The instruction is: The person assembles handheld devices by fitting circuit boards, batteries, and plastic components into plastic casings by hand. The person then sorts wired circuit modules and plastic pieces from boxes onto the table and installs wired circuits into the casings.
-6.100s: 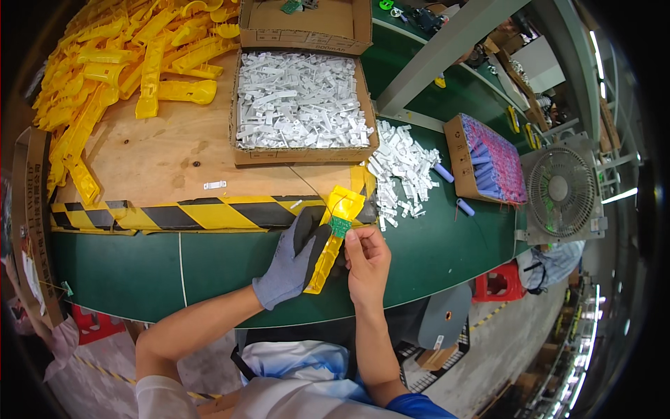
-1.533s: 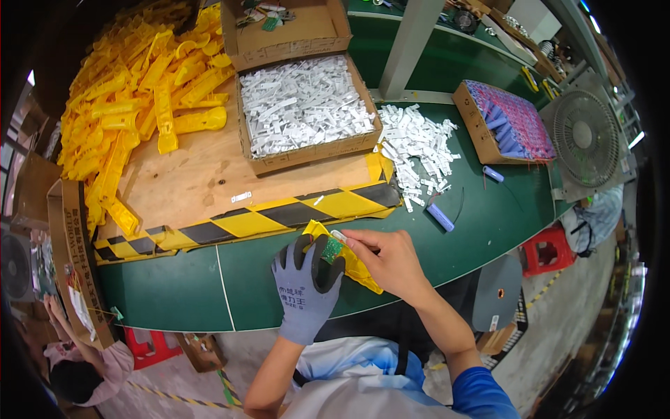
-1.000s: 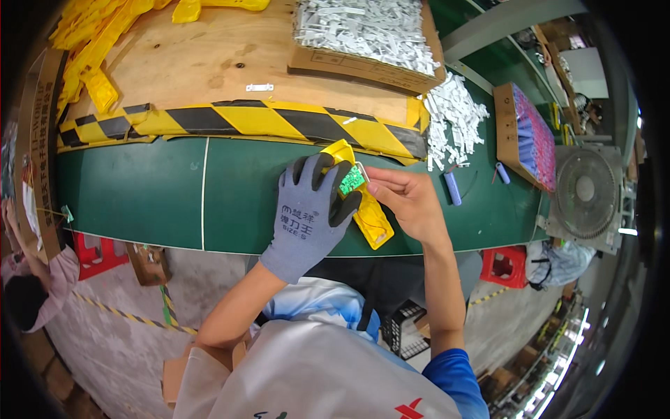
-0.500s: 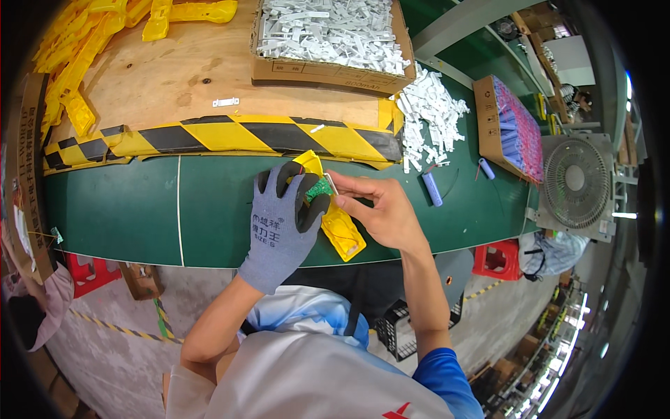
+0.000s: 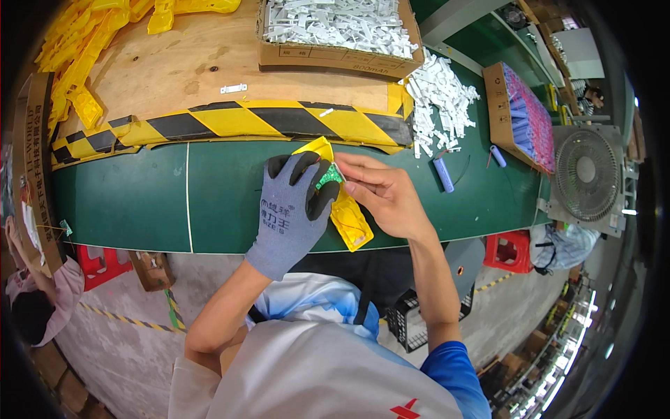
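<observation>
Head view, centre of frame: one yellow plastic shell (image 5: 351, 225), gripped by the gloved left hand (image 5: 289, 209), with a green circuit board (image 5: 329, 177) at its upper part; bare right hand (image 5: 389, 200), thumb and fingers apparently pinching a small white strip (image 5: 340, 172) beside the board. Step in hand, by judgement: fitting strip alongside board; next move seemingly calls for a steady shell and gentle pressure.

Can slide along the bench (image 5: 118, 202) left of the left hand (image 5: 296, 202) or cross the board (image 5: 160, 77) between yellow pile (image 5: 87, 108) and carton (image 5: 335, 61). Meets the yellow shell (image 5: 351, 225) bridging the gap to the right hand (image 5: 387, 199). Farther right, must skirt loose white parts (image 5: 443, 98), cells (image 5: 443, 174) and fan (image 5: 586, 167).
</observation>
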`<action>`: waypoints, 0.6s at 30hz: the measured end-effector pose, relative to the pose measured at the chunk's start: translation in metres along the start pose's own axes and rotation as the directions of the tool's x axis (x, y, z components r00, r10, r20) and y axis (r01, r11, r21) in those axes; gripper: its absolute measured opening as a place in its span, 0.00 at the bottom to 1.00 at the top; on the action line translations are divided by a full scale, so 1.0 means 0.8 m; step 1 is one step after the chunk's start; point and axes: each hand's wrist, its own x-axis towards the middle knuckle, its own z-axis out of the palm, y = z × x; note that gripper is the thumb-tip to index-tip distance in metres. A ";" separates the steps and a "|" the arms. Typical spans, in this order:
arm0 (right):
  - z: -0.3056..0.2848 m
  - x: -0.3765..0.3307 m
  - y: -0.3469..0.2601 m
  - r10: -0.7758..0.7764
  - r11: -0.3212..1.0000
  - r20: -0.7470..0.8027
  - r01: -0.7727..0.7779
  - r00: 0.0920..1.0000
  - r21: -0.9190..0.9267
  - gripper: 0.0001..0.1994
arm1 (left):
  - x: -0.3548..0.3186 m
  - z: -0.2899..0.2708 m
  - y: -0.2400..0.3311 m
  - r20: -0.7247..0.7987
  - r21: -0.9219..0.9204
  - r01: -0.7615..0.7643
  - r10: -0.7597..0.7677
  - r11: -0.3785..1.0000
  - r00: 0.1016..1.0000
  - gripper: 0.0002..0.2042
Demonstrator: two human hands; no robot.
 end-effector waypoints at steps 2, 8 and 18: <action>0.005 0.002 -0.009 0.025 0.994 -0.008 -0.024 1.000 0.106 0.18 | 0.002 -0.003 0.001 -0.008 -0.015 -0.003 0.003 1.000 1.000 0.19; 0.007 -0.002 -0.004 -0.119 0.983 -0.018 0.115 0.993 -0.146 0.17 | 0.004 -0.010 -0.001 -0.017 0.022 -0.086 0.086 0.996 0.996 0.19; 0.020 -0.090 -0.010 -0.301 0.727 -0.254 0.049 0.919 -0.685 0.33 | 0.007 -0.009 0.034 -0.157 0.108 0.097 -0.080 0.989 0.984 0.31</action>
